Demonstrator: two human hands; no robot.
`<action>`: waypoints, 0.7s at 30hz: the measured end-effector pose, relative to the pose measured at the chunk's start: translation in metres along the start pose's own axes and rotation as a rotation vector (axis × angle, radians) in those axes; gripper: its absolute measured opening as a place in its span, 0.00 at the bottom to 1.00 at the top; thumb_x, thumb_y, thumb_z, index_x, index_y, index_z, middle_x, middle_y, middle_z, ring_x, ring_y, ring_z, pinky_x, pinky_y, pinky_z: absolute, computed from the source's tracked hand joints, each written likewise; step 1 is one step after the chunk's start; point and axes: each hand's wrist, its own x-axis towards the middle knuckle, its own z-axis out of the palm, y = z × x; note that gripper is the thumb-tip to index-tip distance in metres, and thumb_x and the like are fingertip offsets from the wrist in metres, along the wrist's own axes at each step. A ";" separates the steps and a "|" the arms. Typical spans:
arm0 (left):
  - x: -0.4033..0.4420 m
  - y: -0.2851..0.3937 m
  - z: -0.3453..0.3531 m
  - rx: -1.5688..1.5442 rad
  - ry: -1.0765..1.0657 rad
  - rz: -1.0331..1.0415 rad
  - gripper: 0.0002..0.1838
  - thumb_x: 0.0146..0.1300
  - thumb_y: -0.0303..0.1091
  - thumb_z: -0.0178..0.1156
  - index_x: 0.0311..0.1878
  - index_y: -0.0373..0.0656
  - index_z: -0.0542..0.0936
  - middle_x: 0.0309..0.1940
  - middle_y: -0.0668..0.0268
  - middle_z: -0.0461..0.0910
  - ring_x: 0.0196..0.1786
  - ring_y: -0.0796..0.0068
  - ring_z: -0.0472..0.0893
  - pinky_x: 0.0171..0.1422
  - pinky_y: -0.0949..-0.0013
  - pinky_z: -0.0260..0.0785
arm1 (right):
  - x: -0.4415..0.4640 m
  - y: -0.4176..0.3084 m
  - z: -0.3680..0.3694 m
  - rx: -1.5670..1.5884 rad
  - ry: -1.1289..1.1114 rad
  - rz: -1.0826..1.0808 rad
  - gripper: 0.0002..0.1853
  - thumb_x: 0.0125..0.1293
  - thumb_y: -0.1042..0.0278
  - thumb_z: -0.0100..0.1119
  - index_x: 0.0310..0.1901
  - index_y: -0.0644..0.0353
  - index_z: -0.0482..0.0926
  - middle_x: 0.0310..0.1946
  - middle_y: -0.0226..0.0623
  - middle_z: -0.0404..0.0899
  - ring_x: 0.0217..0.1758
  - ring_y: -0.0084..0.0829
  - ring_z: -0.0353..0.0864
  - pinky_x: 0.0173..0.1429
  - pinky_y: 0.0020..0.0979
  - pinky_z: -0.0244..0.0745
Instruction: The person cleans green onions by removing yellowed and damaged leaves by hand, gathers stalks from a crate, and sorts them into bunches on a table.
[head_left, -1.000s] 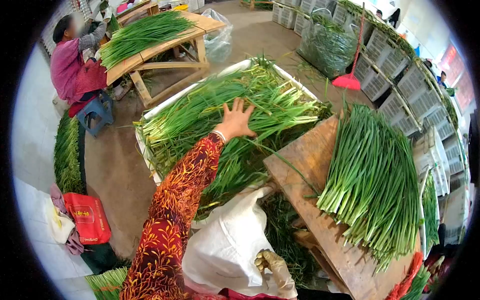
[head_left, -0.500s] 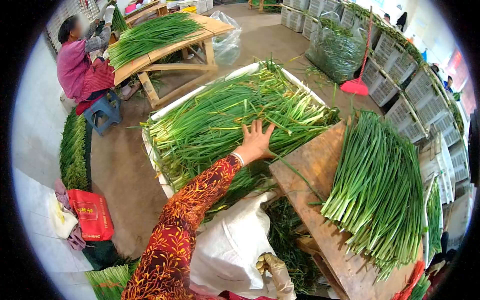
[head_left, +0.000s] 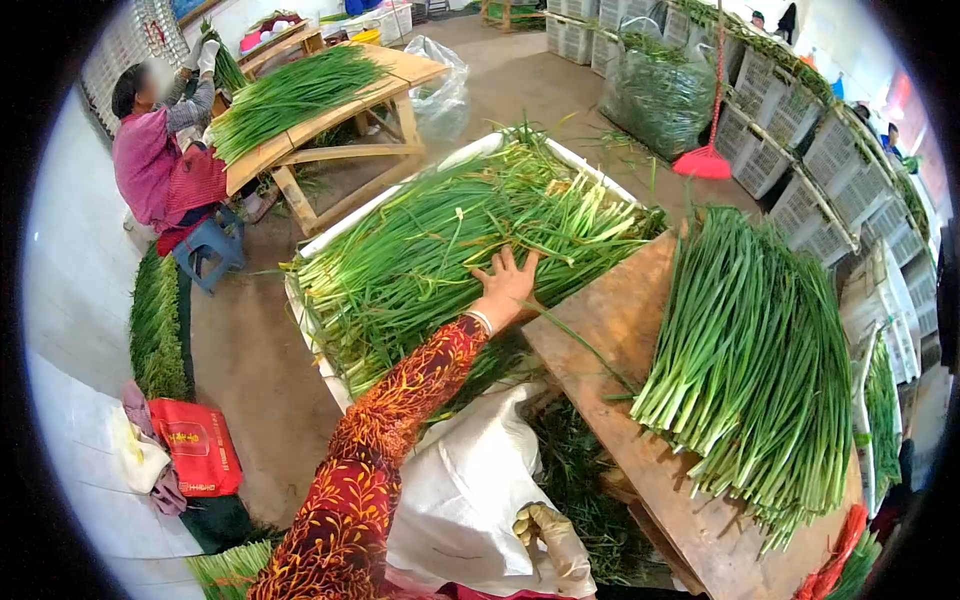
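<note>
My left hand [head_left: 508, 287], bare, with a bracelet at the wrist, lies palm down on the near part of a heap of long garlic chives [head_left: 400, 240]. Its fingers are spread and close round nothing. The heap fills a white foam box [head_left: 318, 362]. Low in the view is my right hand [head_left: 548, 538], in a pale, stained glove, its fingers curled in; what they hold, if anything, is hidden. It is beside a white sheet or sack [head_left: 465, 485] over my lap. To the right, sorted chives [head_left: 750, 370] lie in a thick layer on a wooden board [head_left: 600, 330].
Loose dark greens [head_left: 580, 490] lie under the board. A co-worker [head_left: 160, 165] sits at a wooden table [head_left: 410, 68] with more chives. A red broom [head_left: 705, 160], a filled plastic bag [head_left: 660, 100] and stacked crates [head_left: 790, 100] stand behind. A red bag [head_left: 195, 448] is at left.
The view has shifted slightly. My left hand stays spread on the chives in the box, with its fingers a little differently bent. My right hand is much the same.
</note>
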 end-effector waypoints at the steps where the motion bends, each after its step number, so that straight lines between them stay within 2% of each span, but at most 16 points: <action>1: 0.001 -0.001 0.003 0.007 0.009 -0.005 0.39 0.54 0.38 0.59 0.65 0.51 0.47 0.62 0.35 0.45 0.63 0.33 0.51 0.51 0.25 0.48 | 0.001 0.001 0.000 -0.001 0.006 -0.011 0.14 0.65 0.56 0.48 0.30 0.57 0.75 0.20 0.22 0.71 0.18 0.12 0.61 0.20 0.16 0.54; 2: 0.003 -0.002 0.006 0.015 0.017 -0.010 0.41 0.53 0.45 0.59 0.65 0.51 0.48 0.62 0.36 0.46 0.64 0.34 0.50 0.52 0.25 0.49 | 0.001 0.002 0.000 -0.006 0.024 -0.035 0.14 0.65 0.57 0.47 0.29 0.57 0.74 0.20 0.21 0.71 0.17 0.12 0.60 0.21 0.16 0.54; 3: 0.005 -0.001 0.009 0.009 0.028 -0.035 0.44 0.50 0.47 0.63 0.65 0.51 0.48 0.63 0.37 0.45 0.63 0.34 0.50 0.51 0.26 0.51 | 0.002 0.000 -0.003 -0.037 0.000 -0.019 0.12 0.65 0.59 0.48 0.31 0.58 0.75 0.22 0.23 0.72 0.20 0.13 0.64 0.24 0.16 0.59; 4: 0.003 0.000 0.004 0.015 0.022 -0.038 0.44 0.50 0.47 0.63 0.65 0.51 0.48 0.63 0.37 0.45 0.63 0.34 0.50 0.51 0.26 0.51 | 0.011 0.006 -0.009 -0.033 -0.004 -0.013 0.12 0.65 0.59 0.48 0.31 0.58 0.75 0.22 0.23 0.72 0.20 0.13 0.64 0.24 0.16 0.59; 6: 0.000 0.005 -0.005 -0.029 0.013 -0.090 0.48 0.44 0.48 0.67 0.65 0.53 0.48 0.63 0.37 0.45 0.63 0.34 0.50 0.51 0.28 0.53 | 0.027 0.018 -0.021 -0.242 -0.019 -0.090 0.14 0.65 0.59 0.49 0.33 0.63 0.74 0.24 0.32 0.76 0.24 0.21 0.71 0.32 0.21 0.66; 7: 0.007 0.001 0.003 0.009 0.056 -0.097 0.50 0.41 0.48 0.70 0.65 0.54 0.49 0.63 0.38 0.46 0.62 0.35 0.54 0.51 0.32 0.56 | 0.021 0.021 -0.019 -0.128 0.024 -0.055 0.14 0.65 0.59 0.49 0.32 0.62 0.75 0.24 0.30 0.76 0.24 0.19 0.70 0.32 0.20 0.65; 8: 0.008 0.000 0.003 0.010 0.060 -0.093 0.50 0.41 0.48 0.70 0.65 0.54 0.49 0.63 0.38 0.46 0.62 0.35 0.54 0.51 0.32 0.56 | 0.021 0.021 -0.021 -0.127 0.023 -0.060 0.14 0.65 0.59 0.49 0.32 0.62 0.75 0.24 0.30 0.76 0.24 0.19 0.70 0.32 0.20 0.65; 10: 0.004 0.006 -0.011 -0.054 -0.020 -0.135 0.50 0.41 0.47 0.70 0.65 0.54 0.50 0.61 0.39 0.49 0.59 0.37 0.58 0.49 0.34 0.59 | 0.026 0.026 -0.027 0.007 -0.050 -0.058 0.14 0.65 0.59 0.49 0.34 0.63 0.76 0.24 0.30 0.76 0.24 0.19 0.70 0.31 0.20 0.65; 11: -0.002 0.012 -0.014 0.028 0.040 -0.138 0.49 0.42 0.44 0.69 0.65 0.54 0.50 0.56 0.39 0.57 0.53 0.40 0.67 0.48 0.40 0.64 | 0.029 0.031 -0.030 0.013 -0.054 -0.064 0.14 0.65 0.59 0.49 0.34 0.63 0.76 0.24 0.30 0.76 0.24 0.19 0.70 0.31 0.20 0.65; 12: -0.003 0.012 -0.016 0.034 0.045 -0.133 0.49 0.42 0.44 0.69 0.65 0.54 0.50 0.56 0.39 0.57 0.53 0.40 0.67 0.48 0.40 0.64 | 0.029 0.033 -0.030 0.092 -0.072 -0.074 0.13 0.64 0.61 0.51 0.35 0.63 0.76 0.24 0.32 0.77 0.24 0.20 0.71 0.30 0.20 0.65; 14: -0.002 0.007 -0.018 -0.123 0.037 -0.128 0.48 0.44 0.41 0.68 0.66 0.54 0.49 0.50 0.39 0.64 0.46 0.42 0.73 0.46 0.48 0.67 | 0.024 0.033 -0.030 0.174 -0.093 -0.092 0.11 0.63 0.63 0.53 0.36 0.64 0.76 0.25 0.34 0.77 0.23 0.21 0.72 0.30 0.21 0.66; 15: 0.004 0.001 -0.010 -0.069 0.121 -0.096 0.46 0.45 0.38 0.67 0.65 0.54 0.50 0.46 0.38 0.67 0.39 0.43 0.76 0.44 0.53 0.69 | 0.007 0.019 -0.019 0.140 -0.031 -0.071 0.11 0.64 0.62 0.50 0.35 0.62 0.76 0.24 0.30 0.75 0.23 0.18 0.69 0.29 0.20 0.64; 17: 0.006 -0.009 -0.019 -0.138 0.107 -0.083 0.49 0.43 0.39 0.66 0.66 0.50 0.48 0.38 0.45 0.73 0.39 0.49 0.77 0.42 0.56 0.70 | 0.006 0.018 -0.024 0.107 0.041 -0.060 0.11 0.65 0.62 0.48 0.34 0.60 0.76 0.23 0.26 0.73 0.23 0.15 0.67 0.28 0.18 0.62; 18: 0.006 -0.012 -0.031 -0.199 0.068 -0.075 0.50 0.41 0.40 0.66 0.67 0.47 0.48 0.35 0.47 0.76 0.38 0.51 0.78 0.41 0.56 0.70 | 0.022 0.031 -0.042 -0.048 0.023 -0.106 0.13 0.65 0.60 0.49 0.34 0.62 0.76 0.24 0.28 0.75 0.24 0.17 0.68 0.29 0.19 0.64; 19: -0.001 -0.011 -0.054 -0.302 -0.078 -0.095 0.54 0.38 0.41 0.67 0.66 0.40 0.46 0.31 0.51 0.78 0.37 0.56 0.78 0.41 0.58 0.70 | 0.026 0.031 -0.044 -0.204 0.005 -0.147 0.14 0.65 0.58 0.49 0.35 0.63 0.76 0.25 0.31 0.77 0.24 0.19 0.70 0.31 0.20 0.65; 21: 0.011 -0.033 -0.046 -0.418 0.042 -0.026 0.54 0.37 0.41 0.67 0.66 0.37 0.47 0.40 0.48 0.76 0.42 0.56 0.77 0.47 0.61 0.68 | 0.012 0.021 -0.035 -0.212 0.066 -0.128 0.13 0.65 0.60 0.49 0.36 0.62 0.76 0.24 0.29 0.75 0.25 0.18 0.69 0.30 0.20 0.64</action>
